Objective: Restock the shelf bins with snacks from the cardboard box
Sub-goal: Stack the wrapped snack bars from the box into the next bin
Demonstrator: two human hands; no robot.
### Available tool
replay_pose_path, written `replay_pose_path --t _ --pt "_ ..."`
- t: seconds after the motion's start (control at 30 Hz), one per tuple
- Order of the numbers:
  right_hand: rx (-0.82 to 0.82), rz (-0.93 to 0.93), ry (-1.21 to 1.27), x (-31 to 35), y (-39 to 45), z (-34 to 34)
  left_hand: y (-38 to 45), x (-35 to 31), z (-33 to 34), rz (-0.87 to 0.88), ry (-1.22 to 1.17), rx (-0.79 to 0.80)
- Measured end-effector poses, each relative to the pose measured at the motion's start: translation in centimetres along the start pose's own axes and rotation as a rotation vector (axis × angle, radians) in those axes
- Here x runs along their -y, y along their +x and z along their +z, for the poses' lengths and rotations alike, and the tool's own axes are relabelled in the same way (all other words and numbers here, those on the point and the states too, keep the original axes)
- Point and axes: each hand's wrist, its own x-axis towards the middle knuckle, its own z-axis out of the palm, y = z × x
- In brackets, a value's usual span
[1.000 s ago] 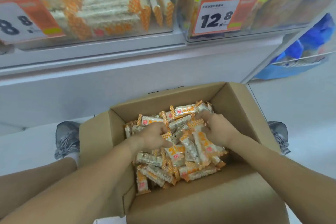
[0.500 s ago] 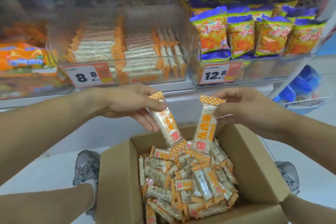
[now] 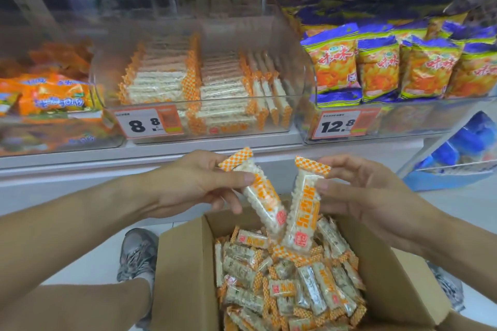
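While above box (image 3: 188, 263): both hands hold one bar each.
Left hand (image 3: 193, 183): fingers pinch left bar (image 3: 265, 199) near its top.
Right hand (image 3: 360, 193): fingers pinch right bar (image 3: 304, 209) near its top.
Bin (image 3: 204, 75): beyond fingertips.

Two hands are showing, the left hand (image 3: 193, 185) and the right hand (image 3: 360, 191), and each one is holding exactly one snack bar, so two bars are hanging up in the air: the left bar (image 3: 265, 196) and the right bar (image 3: 305, 209). One cardboard box (image 3: 185, 277) is sitting right below both hands, and the loose bars (image 3: 290, 285) piling up in it are way too many to count. Above the hands three clear bins are showing, with the middle bin (image 3: 204, 75) stacked in rows. Two price tags are sticking on them, an 8.8 tag (image 3: 149, 122) and a 12.8 tag (image 3: 345, 125). Two grey shoes are peeking out, one shoe (image 3: 137, 255) under the left hand.
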Motion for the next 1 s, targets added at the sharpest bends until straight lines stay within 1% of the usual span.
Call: replay_pose_path --t 0.17,0.3,0.43,0.47,0.6,0.7,0.77,0.83,0.9,0.97,1.0 --pt "0.002 -0.043 0.007 -0.2 0.7 1.9 1.0 -0.3 0.7 0.061 -0.013 -0.104" --pt "-0.008 -0.062 0.043 -0.8 0.9 1.9 2.1 -0.3 1.9 -0.029 -0.106 -0.170" --pt "-0.013 -0.042 0.065 -0.7 0.6 1.7 2.4 0.3 2.2 -0.073 0.036 -0.159" --pt "-0.012 -0.038 0.063 -0.7 0.5 1.7 2.4 0.3 2.3 -0.077 0.060 -0.136" --pt "0.028 -0.019 0.061 -0.7 0.3 1.8 2.2 -0.6 2.3 -0.193 -0.034 0.020" --pt "0.015 0.010 0.116 -1.1 0.2 1.9 1.7 -0.8 2.3 -0.130 -0.027 0.152" --pt "-0.006 0.021 0.102 -1.6 0.3 1.8 1.4 -0.6 2.2 -0.132 0.033 0.204" --pt "-0.015 0.003 0.032 -1.8 0.3 1.8 1.3 -0.4 2.1 -0.109 0.133 0.266" --pt "-0.020 -0.015 -0.085 -1.9 0.2 1.6 1.2 -0.4 1.9 -0.087 0.158 0.273" --pt "-0.044 -0.044 -0.277 -2.1 0.2 1.2 1.0 -0.5 1.9 -0.060 0.212 0.247" --pt "-0.070 -0.098 -0.439 -2.0 0.2 1.1 0.9 -0.5 1.8 -0.023 0.311 0.231"
